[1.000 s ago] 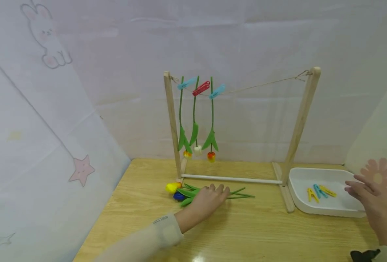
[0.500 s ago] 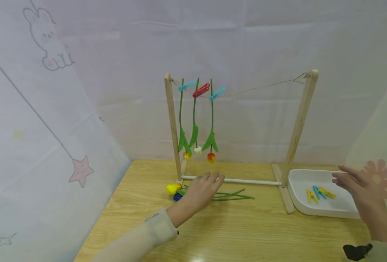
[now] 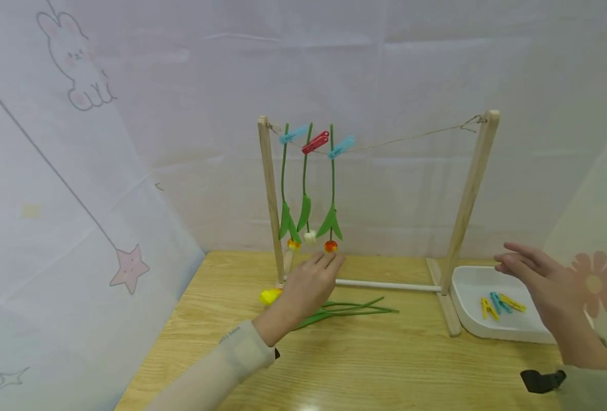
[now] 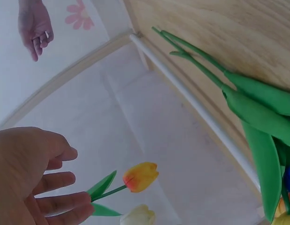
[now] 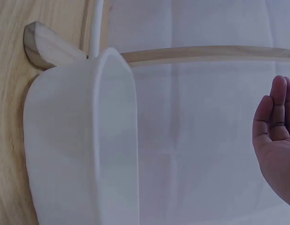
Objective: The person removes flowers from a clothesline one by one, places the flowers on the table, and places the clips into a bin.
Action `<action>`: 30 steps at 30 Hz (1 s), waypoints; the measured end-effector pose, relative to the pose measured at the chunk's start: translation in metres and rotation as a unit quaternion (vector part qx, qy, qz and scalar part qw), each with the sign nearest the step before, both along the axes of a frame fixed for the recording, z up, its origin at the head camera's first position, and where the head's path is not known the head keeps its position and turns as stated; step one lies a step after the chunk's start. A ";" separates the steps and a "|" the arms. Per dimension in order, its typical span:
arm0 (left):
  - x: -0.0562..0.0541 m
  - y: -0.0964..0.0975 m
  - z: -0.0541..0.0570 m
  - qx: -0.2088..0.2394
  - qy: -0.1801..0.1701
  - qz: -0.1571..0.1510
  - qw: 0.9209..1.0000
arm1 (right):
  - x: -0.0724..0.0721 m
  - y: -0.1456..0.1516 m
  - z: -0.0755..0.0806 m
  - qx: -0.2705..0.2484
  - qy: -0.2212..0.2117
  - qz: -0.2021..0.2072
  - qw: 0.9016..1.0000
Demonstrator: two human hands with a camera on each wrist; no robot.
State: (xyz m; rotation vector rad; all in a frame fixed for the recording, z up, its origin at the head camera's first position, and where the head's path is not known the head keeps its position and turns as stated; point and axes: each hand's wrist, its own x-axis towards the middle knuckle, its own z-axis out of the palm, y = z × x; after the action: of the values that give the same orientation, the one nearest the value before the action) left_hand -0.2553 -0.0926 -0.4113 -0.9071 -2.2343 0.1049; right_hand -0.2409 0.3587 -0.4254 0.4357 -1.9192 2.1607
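Observation:
My left hand (image 3: 311, 288) is raised over the tulips on the table, fingers loosely extended, just below the hanging tulips. Nothing shows in its grasp in the left wrist view, where its fingers overlap a hanging orange-yellow tulip (image 4: 141, 176); I cannot tell if they touch. Beneath the hand lie tulips with green stems (image 3: 360, 308), a yellow bloom (image 3: 270, 295) and a blue bloom (image 4: 289, 178), which the hand hides in the head view. Above the white tray (image 3: 509, 331) hovers my right hand (image 3: 552, 285), fingers extended, holding nothing. Yellow and turquoise clothespins (image 3: 500, 302) lie in the tray.
A wooden frame (image 3: 470, 200) with a string (image 3: 411, 136) stands at the back. From it hang three tulips, upside down, by two blue clothespins (image 3: 341, 147) and a red clothespin (image 3: 316, 142). A white rod (image 3: 385, 284) joins the frame's feet. Fabric walls surround the table (image 3: 385, 365).
My left hand has left the tulips on the table and moved up and slightly left, toward the hanging ones. My right hand has moved left and up over the tray.

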 end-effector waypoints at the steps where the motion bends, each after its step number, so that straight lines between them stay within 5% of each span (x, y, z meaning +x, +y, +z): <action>1: -0.001 -0.001 0.001 0.002 0.000 0.002 1.000 | 0.000 -0.003 0.003 -0.004 0.004 0.006 1.000; 12: -0.011 -0.008 0.020 0.042 0.051 0.029 0.997 | -0.003 -0.031 0.029 0.052 0.014 -0.007 0.999; 19: -0.016 -0.010 0.035 0.099 0.000 0.021 0.995 | -0.008 -0.046 0.045 0.076 0.019 -0.006 0.997; 30: -0.030 -0.011 0.059 0.177 -0.035 0.032 0.983 | -0.020 -0.077 0.076 0.053 0.067 0.031 0.996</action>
State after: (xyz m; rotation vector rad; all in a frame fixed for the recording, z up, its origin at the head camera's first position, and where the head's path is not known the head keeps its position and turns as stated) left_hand -0.2856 -0.1041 -0.3526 -0.6541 -2.2490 -0.2902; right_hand -0.2611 0.2813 -0.3492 0.6500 -1.9775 2.0161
